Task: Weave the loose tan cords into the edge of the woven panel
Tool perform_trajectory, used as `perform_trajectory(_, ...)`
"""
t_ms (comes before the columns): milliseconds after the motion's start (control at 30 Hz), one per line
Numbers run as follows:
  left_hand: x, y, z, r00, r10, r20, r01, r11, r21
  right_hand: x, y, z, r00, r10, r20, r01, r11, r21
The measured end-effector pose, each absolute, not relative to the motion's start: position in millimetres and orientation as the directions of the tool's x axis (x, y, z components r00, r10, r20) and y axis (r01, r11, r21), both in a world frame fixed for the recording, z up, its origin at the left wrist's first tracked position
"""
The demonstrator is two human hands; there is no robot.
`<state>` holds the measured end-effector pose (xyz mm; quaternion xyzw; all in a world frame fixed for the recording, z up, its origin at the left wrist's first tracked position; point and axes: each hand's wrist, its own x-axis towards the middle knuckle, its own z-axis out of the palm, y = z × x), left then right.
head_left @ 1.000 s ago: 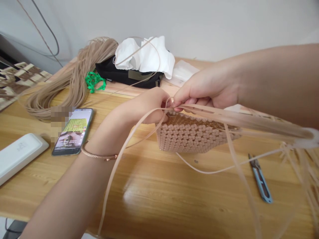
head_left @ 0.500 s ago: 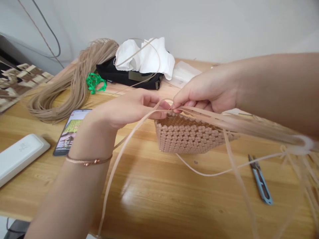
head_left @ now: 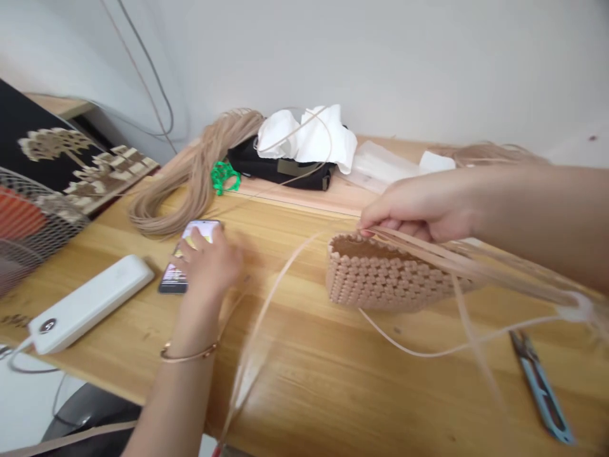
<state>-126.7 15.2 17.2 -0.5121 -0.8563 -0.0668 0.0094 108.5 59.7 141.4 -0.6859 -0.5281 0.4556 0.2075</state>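
A small beige woven piece [head_left: 380, 279] rests on the wooden table [head_left: 333, 387]. My right hand [head_left: 419, 206] pinches a bundle of flat beige strips [head_left: 476, 263] at the piece's upper rim. More loose strips [head_left: 266, 311] trail off toward the table's front edge. My left hand [head_left: 209, 263] lies over a phone [head_left: 178, 276] at the left, motion-blurred, fingers resting on its screen. A thin bracelet circles the left wrist.
A white power bank [head_left: 90, 301] with a cable lies at the left. A coil of beige strips [head_left: 190, 174], a green cord [head_left: 223, 176] and a black bag under white cloth [head_left: 304, 136] sit at the back. Small blue snips [head_left: 540, 384] lie at the right. A fan grille [head_left: 28, 222] stands far left.
My left hand has let go of the strips at the woven piece and moved left onto the phone. The view has swung left; my right hand keeps its pinch.
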Motion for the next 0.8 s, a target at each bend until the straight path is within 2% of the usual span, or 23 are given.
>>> perform_trajectory(67, -125.6, 12.9, 8.8, -0.493, 0.869, 0.04, 0.868, 0.489, 0.089, 108.0, 58.9, 141.7, 0.042, 0.734, -0.677, 0.594, -0.564, -0.574)
perform_trajectory(133, -125.2, 12.6, 4.5, -0.514, 0.857, 0.026, 0.856, 0.511, 0.08, 107.5, 58.2, 142.0, 0.063, 0.589, -0.805, 0.61, -0.662, -0.437)
perform_trajectory(400, -128.8, 14.7, 5.3, -0.528, 0.848, -0.04, 0.843, 0.53, 0.091, 108.6, 57.8, 144.1, -0.024, 0.536, -0.844, 0.6, -0.667, -0.441)
perform_trajectory(567, -125.8, 14.2, 7.4, -0.495, 0.868, 0.034, 0.863, 0.487, 0.132, 110.3, 58.8, 144.6, -0.052, 0.523, -0.85, 0.61, -0.658, -0.442)
perform_trajectory(667, -120.9, 14.6, 14.7, -0.401, 0.914, 0.057, 0.892, 0.376, 0.251, 113.0, 59.8, 141.3, -0.065, 0.537, -0.841, 0.601, -0.651, -0.463)
perform_trajectory(733, -115.3, 15.0, 23.1, -0.262, 0.962, 0.071, 0.884, 0.21, 0.418, 115.0, 60.2, 138.0, -0.064, 0.579, -0.813, 0.59, -0.635, -0.499)
perform_trajectory(800, -106.9, 15.0, 33.4, -0.071, 0.994, 0.083, 0.775, 0.002, 0.632, 116.5, 60.5, 135.0, -0.066, 0.608, -0.791, 0.576, -0.624, -0.528)
